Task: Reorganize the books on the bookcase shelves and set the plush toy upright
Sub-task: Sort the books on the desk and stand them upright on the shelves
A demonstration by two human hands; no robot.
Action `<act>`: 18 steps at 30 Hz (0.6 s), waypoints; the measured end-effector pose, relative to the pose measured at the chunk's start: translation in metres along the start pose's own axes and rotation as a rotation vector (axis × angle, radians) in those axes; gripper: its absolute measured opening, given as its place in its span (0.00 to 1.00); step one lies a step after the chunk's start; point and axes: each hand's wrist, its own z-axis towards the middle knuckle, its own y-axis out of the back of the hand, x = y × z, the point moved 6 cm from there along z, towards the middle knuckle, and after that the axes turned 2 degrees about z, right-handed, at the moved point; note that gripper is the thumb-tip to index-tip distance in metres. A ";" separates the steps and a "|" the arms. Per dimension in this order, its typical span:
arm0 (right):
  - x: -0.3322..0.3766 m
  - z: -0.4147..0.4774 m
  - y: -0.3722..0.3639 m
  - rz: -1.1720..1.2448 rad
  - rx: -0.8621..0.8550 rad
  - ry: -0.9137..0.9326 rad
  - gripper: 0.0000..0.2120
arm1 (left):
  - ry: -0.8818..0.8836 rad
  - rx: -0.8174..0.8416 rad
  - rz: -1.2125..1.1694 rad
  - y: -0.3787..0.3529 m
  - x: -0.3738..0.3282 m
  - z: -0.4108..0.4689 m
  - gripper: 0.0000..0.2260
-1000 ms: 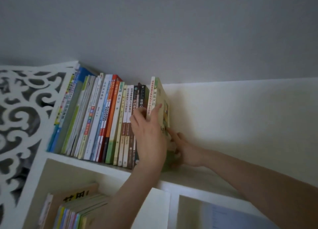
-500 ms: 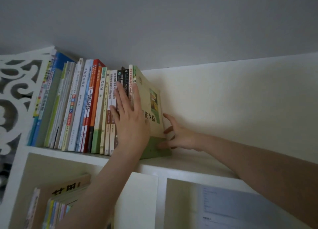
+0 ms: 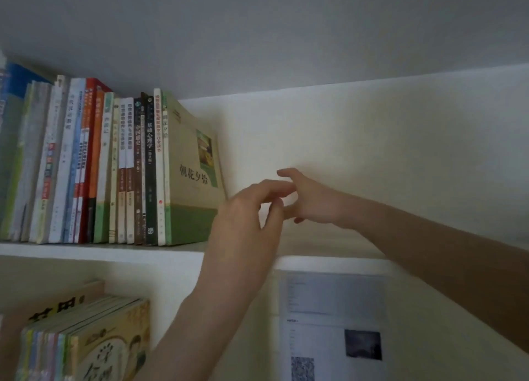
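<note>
Looking up at the shelf [image 3: 86, 250], we see a row of books [image 3: 86, 166] standing upright, ending at the green book [image 3: 194, 163]. Just right of that book our left hand [image 3: 246, 217] hangs loosely curled and empty. Beyond it our right hand [image 3: 315, 200], fingers relaxed, holds nothing.

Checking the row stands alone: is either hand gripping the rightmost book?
No, the left hand and right hand hang loose beside the rightmost book, gripping nothing.
</note>
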 end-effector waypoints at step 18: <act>-0.146 -0.417 0.082 -0.135 -0.492 -0.409 0.30 | 0.056 0.696 -0.835 -0.251 -0.163 -0.201 0.10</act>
